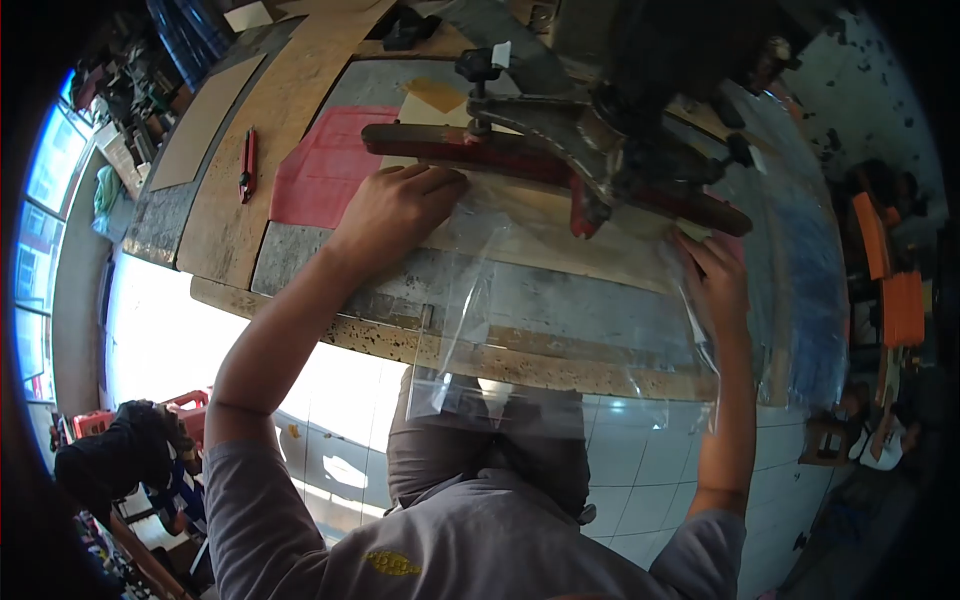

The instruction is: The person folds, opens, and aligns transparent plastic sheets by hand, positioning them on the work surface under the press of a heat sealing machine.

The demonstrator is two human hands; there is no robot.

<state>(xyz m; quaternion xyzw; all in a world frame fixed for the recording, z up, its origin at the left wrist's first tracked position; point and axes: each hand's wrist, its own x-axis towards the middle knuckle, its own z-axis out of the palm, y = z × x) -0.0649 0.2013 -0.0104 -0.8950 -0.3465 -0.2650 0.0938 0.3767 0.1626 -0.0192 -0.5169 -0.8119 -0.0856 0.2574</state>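
A clear plastic sheet (500, 290), perhaps a bag, lies across the worktable and hangs over its front edge. My left hand (410, 205) is closed on the sheet's far left corner, close to the machine's red bar (430, 143). At the opposite side, my right hand (715, 280) pinches the sheet's right edge just below the bar's right end. The machine (610, 130), dark metal with a bracket and knobs, stands over the sheet's far edge. Beneath the plastic is a pale board (560, 228). The fingertips of both hands are partly hidden.
Left of my left hand lies a red sheet (325, 165). Farther left are a red utility knife (247, 165) and a brown cardboard piece (205, 125). Stacked clear plastic (810, 270) sits at the table's right. Orange objects (900, 310) stand beyond it.
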